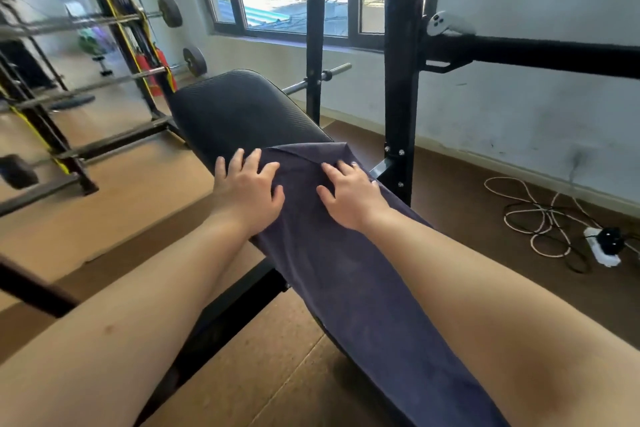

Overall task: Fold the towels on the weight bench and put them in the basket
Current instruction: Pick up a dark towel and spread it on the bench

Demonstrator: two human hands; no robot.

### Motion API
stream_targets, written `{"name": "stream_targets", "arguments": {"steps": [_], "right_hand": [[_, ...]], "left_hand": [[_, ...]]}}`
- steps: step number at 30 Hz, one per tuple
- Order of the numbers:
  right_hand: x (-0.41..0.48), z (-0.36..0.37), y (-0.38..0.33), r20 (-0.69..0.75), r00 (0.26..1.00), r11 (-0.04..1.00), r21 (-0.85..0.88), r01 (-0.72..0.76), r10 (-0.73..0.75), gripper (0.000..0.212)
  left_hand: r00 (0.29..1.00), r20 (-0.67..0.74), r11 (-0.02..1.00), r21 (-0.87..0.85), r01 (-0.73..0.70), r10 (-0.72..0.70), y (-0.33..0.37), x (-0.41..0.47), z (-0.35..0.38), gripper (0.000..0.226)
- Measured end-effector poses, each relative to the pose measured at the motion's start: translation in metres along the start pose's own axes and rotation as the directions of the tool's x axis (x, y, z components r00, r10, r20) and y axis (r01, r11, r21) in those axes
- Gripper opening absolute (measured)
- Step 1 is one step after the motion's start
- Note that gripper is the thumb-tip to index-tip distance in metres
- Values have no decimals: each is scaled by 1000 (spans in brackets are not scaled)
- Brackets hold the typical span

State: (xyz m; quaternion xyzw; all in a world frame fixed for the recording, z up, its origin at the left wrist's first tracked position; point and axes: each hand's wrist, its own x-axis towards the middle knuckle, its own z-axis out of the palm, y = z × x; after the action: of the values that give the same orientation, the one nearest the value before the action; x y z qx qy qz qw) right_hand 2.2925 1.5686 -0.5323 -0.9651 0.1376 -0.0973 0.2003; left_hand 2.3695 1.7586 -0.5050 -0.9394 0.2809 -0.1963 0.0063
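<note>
Pressing flat on the dark towel (346, 270), my left hand (247, 189) and right hand (349, 196) lie side by side, fingers (266, 172) spread apart; the towel drapes lengthwise along the padded surface (235, 111).

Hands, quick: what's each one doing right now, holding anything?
Left hand: open, fingers spread, flat on the dark towel, gripping nothing.
Right hand: open, palm down on the same towel, gripping nothing.

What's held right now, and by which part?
Nothing gripped. Left hand and right hand press flat, fingers spread, on the far end of the towel.
</note>
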Motion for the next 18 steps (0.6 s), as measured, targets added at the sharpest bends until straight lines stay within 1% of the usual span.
{"name": "stream_targets", "arguments": {"steps": [2,5,8,11,14,16,18], "right_hand": [[21,-3,-7,8,1000,1000,-18,23,-23,60],[49,-7,-15,41,999,1000,-8,25,-24,60],[71,-9,-19,67,998,998,53,-24,21,62],[86,-8,-20,84,992,989,103,-106,97,62],[91,-6,-19,98,987,979,146,-139,126,63],[88,-6,-18,61,991,974,183,-132,123,63],[85,-7,-17,-70,994,976,208,-66,82,53]], "left_hand": [[999,-13,999,10,34,-34,-5,9,2,49],[998,-52,999,33,32,-31,-14,17,6,47],[994,-105,999,48,14,-9,-23,23,8,43],[986,-165,998,63,-26,36,-34,29,5,36],[983,-177,996,80,-26,40,-46,31,0,34],[982,-185,995,102,-12,31,-56,29,-4,32],[973,-231,992,127,11,19,-65,25,-11,29]]}}
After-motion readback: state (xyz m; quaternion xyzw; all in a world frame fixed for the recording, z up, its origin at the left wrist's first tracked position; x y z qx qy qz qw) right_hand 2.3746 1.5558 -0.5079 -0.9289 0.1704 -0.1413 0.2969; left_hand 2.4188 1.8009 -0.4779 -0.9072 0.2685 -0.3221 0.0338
